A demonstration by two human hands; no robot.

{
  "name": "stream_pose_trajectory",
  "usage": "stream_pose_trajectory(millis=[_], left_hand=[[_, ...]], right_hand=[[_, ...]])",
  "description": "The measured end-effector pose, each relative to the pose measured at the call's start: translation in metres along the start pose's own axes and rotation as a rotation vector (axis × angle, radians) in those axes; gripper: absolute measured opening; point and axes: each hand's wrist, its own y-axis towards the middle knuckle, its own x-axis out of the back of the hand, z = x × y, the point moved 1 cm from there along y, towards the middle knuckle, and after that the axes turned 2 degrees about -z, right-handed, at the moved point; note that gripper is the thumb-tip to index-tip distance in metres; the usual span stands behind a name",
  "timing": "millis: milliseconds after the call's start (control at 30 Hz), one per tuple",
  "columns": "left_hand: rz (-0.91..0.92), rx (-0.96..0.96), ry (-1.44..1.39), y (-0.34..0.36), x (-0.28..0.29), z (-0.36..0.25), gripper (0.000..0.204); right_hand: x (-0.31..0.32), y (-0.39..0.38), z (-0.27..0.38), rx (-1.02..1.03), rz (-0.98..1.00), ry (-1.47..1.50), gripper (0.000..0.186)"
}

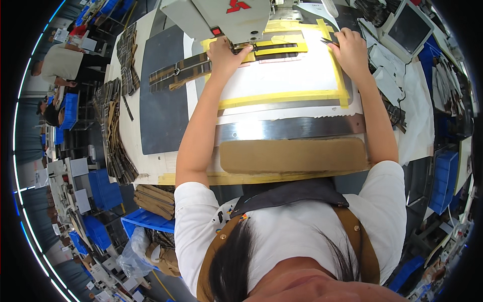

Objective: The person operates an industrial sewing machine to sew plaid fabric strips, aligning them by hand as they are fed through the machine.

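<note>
Under the head of a white sewing machine point(221, 17), my left hand point(224, 59) grips and presses down a brown plaid fabric strip point(188, 70). The strip's free end, with a small metal ring on it, trails to the left. My left thumb points right, along a yellow-taped slot in the white template sheet point(282, 80). At the template's upper right corner, my right hand point(350, 53) is closed around small dark thread snips point(327, 41), their points facing left. Part of the strip is hidden by my left hand and the machine head.
Plaid pieces point(113, 136) hang over the table's left edge. A brown padded bar point(292, 156) lies along the near edge. At the right are a monitor point(410, 27) and white paper point(392, 85). A blue crate point(151, 221) stands below left. Another person point(65, 63) is far left.
</note>
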Motion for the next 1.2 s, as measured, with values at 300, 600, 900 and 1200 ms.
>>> stream_pose_trajectory(millis=[300,600,900,1200], left_hand=[[0.088,0.092,-0.061,0.004,0.007,-0.015,0.034],[-0.075,-0.005,0.256,-0.017,0.053,-0.015,0.016],[0.260,-0.467,0.035,-0.071,0.030,-0.086,0.061],[0.315,-0.467,0.168,-0.073,0.023,-0.082,0.067]], right_hand=[[-0.001,-0.009,0.106,0.431,0.007,0.734,0.032],[-0.018,-0.012,0.112,0.482,0.085,0.625,0.039],[-0.013,-0.020,0.113,0.455,0.077,0.666,0.057],[-0.013,-0.017,0.079,0.244,0.220,1.012,0.043]])
